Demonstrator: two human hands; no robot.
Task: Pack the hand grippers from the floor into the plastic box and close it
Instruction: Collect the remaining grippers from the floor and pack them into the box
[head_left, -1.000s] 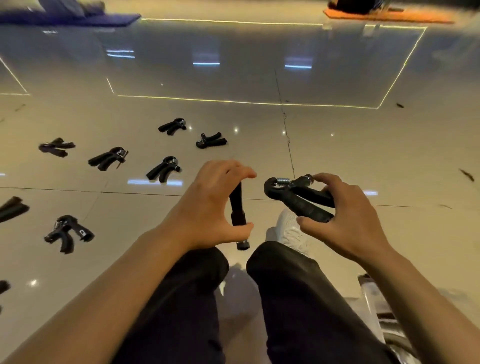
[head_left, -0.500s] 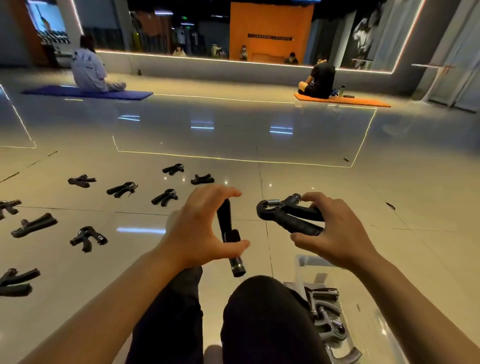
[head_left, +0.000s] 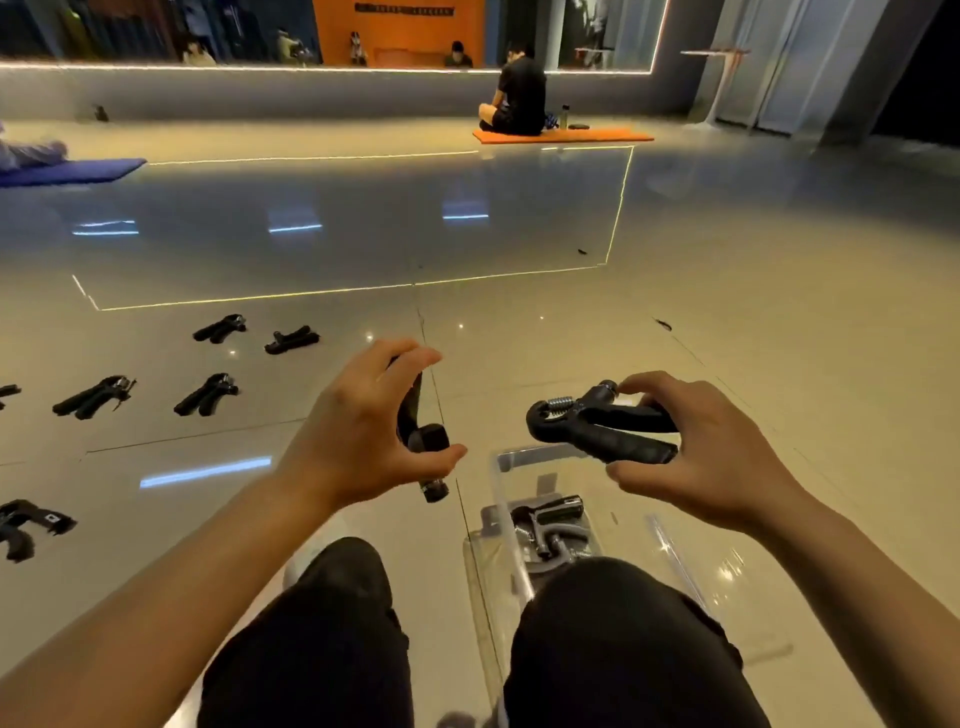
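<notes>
My left hand (head_left: 358, 431) holds a black hand gripper (head_left: 421, 441) upright between curled fingers and thumb, its metal end pointing down. My right hand (head_left: 696, 457) grips a second black hand gripper (head_left: 592, 423) by its two handles, the spring end pointing left. This one hangs just above the far end of the clear plastic box (head_left: 506, 460), which lies open on the floor by my right knee. Inside the box lie grippers (head_left: 550, 519), partly hidden by my leg. Several more black grippers (head_left: 208, 395) lie scattered on the floor to the left.
My legs in black trousers fill the lower middle. The glossy tiled floor (head_left: 727, 322) stretches ahead. A person (head_left: 519, 98) sits on an orange mat (head_left: 566, 136) far ahead, and a blue mat (head_left: 72, 171) lies at far left.
The view has tilted up and swung right, bringing the box under my right hand. Both hands keep the grippers they held; the right one now hangs over the box's far end.
</notes>
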